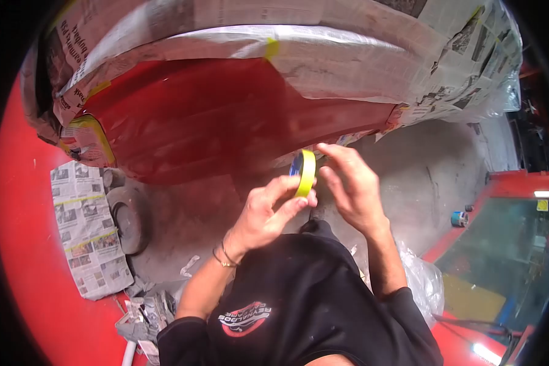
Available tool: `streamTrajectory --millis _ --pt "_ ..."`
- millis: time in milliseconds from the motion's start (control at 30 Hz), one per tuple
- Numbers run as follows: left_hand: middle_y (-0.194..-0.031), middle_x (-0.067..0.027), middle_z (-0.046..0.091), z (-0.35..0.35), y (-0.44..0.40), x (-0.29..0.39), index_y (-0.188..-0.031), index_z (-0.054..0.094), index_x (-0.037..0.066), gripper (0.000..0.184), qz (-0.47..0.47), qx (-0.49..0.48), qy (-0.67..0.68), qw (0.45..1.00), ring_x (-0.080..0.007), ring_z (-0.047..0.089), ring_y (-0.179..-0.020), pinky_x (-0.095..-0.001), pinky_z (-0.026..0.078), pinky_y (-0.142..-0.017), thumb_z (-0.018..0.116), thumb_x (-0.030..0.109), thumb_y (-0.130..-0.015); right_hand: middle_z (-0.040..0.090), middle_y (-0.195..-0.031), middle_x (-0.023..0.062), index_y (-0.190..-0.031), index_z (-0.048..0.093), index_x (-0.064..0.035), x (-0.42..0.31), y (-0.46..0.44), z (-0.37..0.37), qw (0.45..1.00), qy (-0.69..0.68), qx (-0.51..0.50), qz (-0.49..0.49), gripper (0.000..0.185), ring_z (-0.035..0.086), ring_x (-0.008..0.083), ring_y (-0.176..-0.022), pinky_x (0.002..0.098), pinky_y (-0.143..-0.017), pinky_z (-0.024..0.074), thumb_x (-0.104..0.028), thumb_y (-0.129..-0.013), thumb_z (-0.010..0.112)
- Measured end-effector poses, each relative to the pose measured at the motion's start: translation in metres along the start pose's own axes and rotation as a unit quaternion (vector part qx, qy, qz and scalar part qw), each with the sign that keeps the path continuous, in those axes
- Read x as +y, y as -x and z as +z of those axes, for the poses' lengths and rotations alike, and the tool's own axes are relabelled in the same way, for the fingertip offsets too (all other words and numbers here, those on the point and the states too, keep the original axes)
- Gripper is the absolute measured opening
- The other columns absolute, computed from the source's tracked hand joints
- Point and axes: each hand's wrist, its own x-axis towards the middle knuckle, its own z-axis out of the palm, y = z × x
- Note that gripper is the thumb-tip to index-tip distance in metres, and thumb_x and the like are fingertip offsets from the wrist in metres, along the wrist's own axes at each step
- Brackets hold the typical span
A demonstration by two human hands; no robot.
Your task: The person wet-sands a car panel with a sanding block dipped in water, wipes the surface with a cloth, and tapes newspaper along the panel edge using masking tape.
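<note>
The left hand (268, 210) pinches the yellow tape roll (308, 174) between thumb and fingers at its lower part, the roll standing upright above the fingertips. The right hand (354, 189) is open, its fingers parted and bent toward the roll's right side; whether a fingertip touches it, I cannot tell. Beyond both hands is a red panel (195, 116), with newspaper (348, 61) covering the area above it.

Your left hand (273, 208) is holding a round, bright yellow-green tape roll (308, 173) on edge; its blue inner side is facing left, your right hand (351, 185) hovering just beside it.
</note>
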Motion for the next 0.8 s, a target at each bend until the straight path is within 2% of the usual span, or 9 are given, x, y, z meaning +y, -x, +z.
streamTrajectory --millis 100,200,300,333,433,467,633,767,800 --pt "-0.13 -0.0146 0.077 0.044 -0.042 -0.008 -0.144 0.063 0.001 0.036 0.09 0.072 -0.06 0.992 -0.0253 0.077 -0.116 -0.0386 0.061 -0.103 0.066 0.001 -0.109 0.074 -0.127 0.017 -0.138 0.072 -0.0028 0.014 0.005 -0.049 0.998 -0.048 0.037 -0.032 0.046 0.075 0.0245 -0.101 0.0363 -0.093 0.061 -0.001 -0.094 0.082" --pt "-0.145 -0.0182 0.07 0.093 -0.07 -0.016 -0.147 0.061 0.003 0.039 0.116 0.11 -0.067 0.985 -0.0272 0.076 -0.119 -0.0398 0.062 -0.103 0.062 -0.004 -0.109 0.075 -0.125 0.0156 -0.137 0.071 -0.0035 0.033 0.008 -0.076 0.992 -0.056 0.071 -0.092 0.057 0.076 0.024 -0.097 0.0362 -0.088 0.0628 0.001 -0.085 0.091" --pt "-0.155 -0.0199 0.063 0.135 -0.089 -0.027 -0.148 0.061 0.004 0.04 0.151 0.147 -0.118 0.97 -0.0273 0.076 -0.121 -0.0389 0.064 -0.101 0.059 -0.007 -0.109 0.074 -0.124 0.0148 -0.134 0.069 -0.004 0.063 0.012 -0.096 0.987 -0.106 0.084 -0.084 0.056 0.075 0.024 -0.099 0.0357 -0.088 0.0631 0.002 -0.083 0.092" --pt "-0.148 -0.0196 0.068 0.148 -0.094 -0.029 -0.146 0.063 0.006 0.043 0.135 0.174 -0.105 0.97 -0.0304 0.076 -0.121 -0.0454 0.06 -0.107 0.063 -0.007 -0.106 0.073 -0.124 0.0148 -0.132 0.07 -0.004 0.07 0.012 -0.103 0.984 -0.129 0.082 -0.089 0.055 0.074 0.0237 -0.099 0.0354 -0.087 0.0631 0.002 -0.083 0.092" --pt "-0.138 -0.0188 0.074 0.161 -0.107 -0.024 -0.146 0.064 0.008 0.049 0.204 0.155 -0.352 0.9 -0.0346 0.075 -0.123 -0.0534 0.053 -0.115 0.068 -0.007 -0.099 0.068 -0.12 0.0143 -0.128 0.069 -0.0046 0.091 0.017 -0.124 0.98 -0.156 0.062 -0.11 0.05 0.071 0.0221 -0.098 0.0336 -0.083 0.0621 0.004 -0.083 0.091" --pt "-0.126 -0.0171 0.077 0.17 -0.108 -0.022 -0.145 0.066 0.009 0.056 0.202 0.147 -0.374 0.893 -0.0371 0.074 -0.121 -0.0583 0.048 -0.117 0.071 -0.008 -0.093 0.068 -0.119 0.0138 -0.127 0.069 -0.0047 0.097 0.022 -0.13 0.978 -0.189 0.033 -0.077 0.049 0.07 0.0217 -0.095 0.0335 -0.083 0.0617 0.005 -0.084 0.09" --pt "-0.113 -0.0152 0.075 0.209 -0.091 -0.033 -0.141 0.065 0.004 0.062 0.123 0.074 -0.478 0.867 -0.0348 0.074 -0.109 -0.0553 0.05 -0.113 0.066 -0.015 -0.082 0.063 -0.117 0.0125 -0.12 0.067 -0.0036 0.132 0.062 -0.154 0.972 -0.224 -0.05 0.048 0.031 0.067 0.0193 -0.084 0.036 -0.08 0.059 0.0 -0.093 0.082" --pt "-0.106 -0.015 0.073 0.232 -0.09 -0.028 -0.136 0.067 -0.001 0.058 0.09 0.006 -0.48 0.872 -0.0365 0.071 -0.098 -0.0506 0.052 -0.104 0.066 -0.015 -0.079 0.062 -0.118 0.0143 -0.12 0.065 -0.0023 0.144 0.1 -0.154 0.977 -0.212 -0.013 0.038 0.028 0.068 0.0226 -0.087 0.0365 -0.08 0.0597 0.001 -0.096 0.078" --pt "-0.106 -0.0155 0.073 0.235 -0.089 -0.034 -0.136 0.067 -0.002 0.06 0.098 0.01 -0.479 0.872 -0.0365 0.071 -0.098 -0.0502 0.052 -0.104 0.066 -0.015 -0.077 0.064 -0.123 0.0185 -0.123 0.065 -0.0052 0.146 0.105 -0.158 0.967 -0.242 -0.019 0.076 0.028 0.068 0.0412 -0.114 0.0476 -0.096 0.0572 -0.01 -0.098 0.077"
